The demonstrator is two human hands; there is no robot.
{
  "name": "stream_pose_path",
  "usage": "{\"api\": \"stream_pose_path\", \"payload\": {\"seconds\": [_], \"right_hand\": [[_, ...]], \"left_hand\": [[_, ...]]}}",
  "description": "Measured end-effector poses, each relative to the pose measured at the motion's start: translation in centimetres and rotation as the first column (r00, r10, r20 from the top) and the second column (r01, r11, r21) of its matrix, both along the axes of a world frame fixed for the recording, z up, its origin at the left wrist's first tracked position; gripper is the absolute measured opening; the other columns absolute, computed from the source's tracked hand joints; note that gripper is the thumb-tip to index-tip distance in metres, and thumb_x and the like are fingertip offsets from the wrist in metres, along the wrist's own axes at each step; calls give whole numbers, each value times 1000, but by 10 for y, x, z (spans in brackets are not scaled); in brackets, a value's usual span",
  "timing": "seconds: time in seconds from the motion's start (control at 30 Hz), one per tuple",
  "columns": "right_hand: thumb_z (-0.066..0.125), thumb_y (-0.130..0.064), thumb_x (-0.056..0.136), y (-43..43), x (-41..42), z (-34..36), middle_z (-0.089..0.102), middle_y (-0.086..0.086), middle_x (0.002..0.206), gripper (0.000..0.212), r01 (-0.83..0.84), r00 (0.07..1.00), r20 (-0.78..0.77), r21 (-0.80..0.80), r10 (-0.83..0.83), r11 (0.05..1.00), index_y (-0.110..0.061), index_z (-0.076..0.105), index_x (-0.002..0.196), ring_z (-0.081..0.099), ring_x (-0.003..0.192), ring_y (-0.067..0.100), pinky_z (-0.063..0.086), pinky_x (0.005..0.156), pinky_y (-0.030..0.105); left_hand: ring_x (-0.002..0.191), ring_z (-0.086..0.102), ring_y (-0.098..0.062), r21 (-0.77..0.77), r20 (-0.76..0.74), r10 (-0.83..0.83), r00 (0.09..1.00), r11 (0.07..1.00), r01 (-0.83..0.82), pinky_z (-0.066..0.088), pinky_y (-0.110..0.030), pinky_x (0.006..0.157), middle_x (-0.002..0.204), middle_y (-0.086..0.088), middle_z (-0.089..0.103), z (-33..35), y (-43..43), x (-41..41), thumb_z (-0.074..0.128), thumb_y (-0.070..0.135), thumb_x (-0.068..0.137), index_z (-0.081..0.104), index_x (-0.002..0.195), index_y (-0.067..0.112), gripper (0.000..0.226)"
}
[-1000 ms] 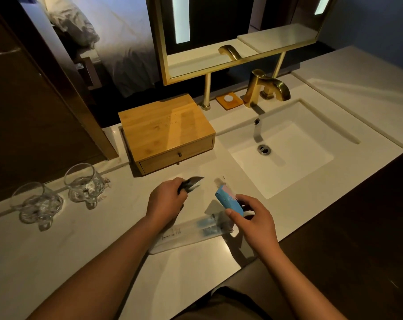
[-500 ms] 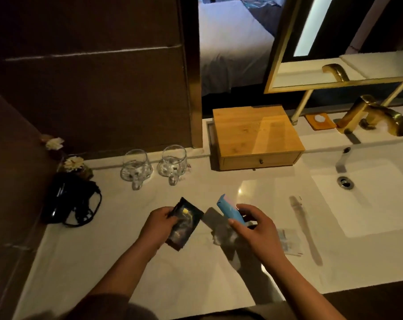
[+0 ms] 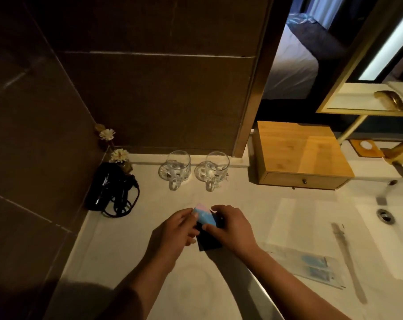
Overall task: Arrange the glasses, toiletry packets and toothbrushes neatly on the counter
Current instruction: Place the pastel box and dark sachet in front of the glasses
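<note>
My left hand (image 3: 176, 229) and my right hand (image 3: 230, 227) meet over the white counter (image 3: 149, 262). Between them are a blue-and-pink packet (image 3: 205, 217) on top and a black packet (image 3: 207, 243) underneath; both hands touch the pair. Two clear glass mugs (image 3: 176, 168) (image 3: 212, 169) stand side by side at the back wall. Clear-wrapped toothbrush packets (image 3: 311, 267) lie flat to the right of my right arm. A long wrapped item (image 3: 348, 257) lies past them, near the sink.
A black hair dryer with coiled cord (image 3: 112, 188) sits at the counter's left end, with small flowers (image 3: 119, 155) behind it. A wooden drawer box (image 3: 299, 155) stands at the back right. The sink basin (image 3: 385, 215), a gold tap and a soap dish are at the far right.
My hands have come together, so the blue packet now sits on the black packet. The view has swung left and down; the sink has slid to the right edge.
</note>
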State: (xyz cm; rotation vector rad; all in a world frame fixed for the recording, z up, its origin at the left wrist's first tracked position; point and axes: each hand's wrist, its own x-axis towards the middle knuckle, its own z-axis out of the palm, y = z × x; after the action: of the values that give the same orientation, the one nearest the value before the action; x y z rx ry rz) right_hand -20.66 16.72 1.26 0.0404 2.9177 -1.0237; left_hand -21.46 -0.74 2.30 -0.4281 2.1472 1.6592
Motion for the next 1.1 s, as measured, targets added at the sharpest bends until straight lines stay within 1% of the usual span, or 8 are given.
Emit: {"api": "stream_pose_path", "payload": {"seconds": [0.13, 0.2, 0.3, 0.4, 0.57, 0.7, 0.9, 1.1], "right_hand": [[67, -59, 79, -32, -17, -6, 68, -2, 112, 56, -123, 992, 3, -6, 123, 992, -26, 60, 125, 58, 101, 18, 51, 83, 32], [67, -57, 80, -27, -22, -7, 68, -3, 120, 61, -145, 989, -1, 6, 145, 989, -26, 57, 132, 57, 108, 17, 51, 88, 32], [63, -55, 83, -2, -27, -16, 64, -3, 128, 56, -244, 968, -12, 186, 250, 952, -28, 57, 131, 55, 113, 21, 49, 93, 34], [65, -53, 78, 17, -23, -22, 60, -6, 128, 49, -309, 944, -5, 329, 329, 892, -37, 59, 125, 54, 110, 19, 49, 89, 33], [68, -46, 83, 17, -16, -28, 62, -4, 98, 31, -75, 994, -51, 372, 101, 925, -32, 65, 110, 55, 84, 16, 43, 65, 24], [61, -52, 88, 20, -12, -22, 60, -4, 103, 36, 26, 999, -29, 271, -19, 962, -30, 61, 117, 55, 88, 15, 48, 68, 24], [68, -60, 72, 34, 10, -13, 58, -2, 122, 70, -243, 970, 114, 397, 215, 885, -32, 54, 134, 55, 100, 20, 49, 79, 28], [63, -61, 82, 15, -2, -19, 51, 5, 126, 60, 63, 994, 66, 351, -92, 934, -18, 60, 124, 58, 102, 23, 57, 77, 30]], "left_hand": [[86, 75, -22, -6, -26, 163, 986, 986, -164, 62, -30, 66, 109, -5, 73, -4, -15, -25, 64, 26, 92, 64, 116, 31, 25], [86, 74, -22, -75, -51, 108, 993, 991, -112, 61, -28, 63, 109, -4, 74, -11, -28, -43, 65, 26, 90, 66, 107, 39, 21], [93, 71, -21, -236, -60, -18, 998, 972, 3, 61, -44, 80, 108, 3, 74, -27, -50, -66, 65, 37, 81, 64, 92, 56, 22], [104, 66, -18, -375, -104, -91, 990, 926, 46, 55, -44, 93, 118, 4, 69, -32, -55, -72, 67, 35, 85, 63, 118, 42, 34], [114, 55, -16, -537, -231, -252, 940, 839, 93, 55, -42, 93, 129, 4, 53, -41, -54, -51, 78, 38, 77, 54, 132, 33, 60], [133, 34, -18, -664, -224, -504, 834, 706, 248, 49, -41, 103, 150, 10, 31, -51, -52, -39, 79, 53, 70, 39, 139, 44, 81], [131, 44, -23, -724, -279, -608, 743, 641, 252, 51, -44, 100, 153, 5, 39, -56, -56, -44, 73, 34, 83, 57, 130, 38, 49], [128, 53, -27, -682, -336, -563, 755, 699, 217, 53, -47, 99, 148, -4, 50, -59, -58, -44, 74, 21, 84, 65, 123, 30, 41]]}}
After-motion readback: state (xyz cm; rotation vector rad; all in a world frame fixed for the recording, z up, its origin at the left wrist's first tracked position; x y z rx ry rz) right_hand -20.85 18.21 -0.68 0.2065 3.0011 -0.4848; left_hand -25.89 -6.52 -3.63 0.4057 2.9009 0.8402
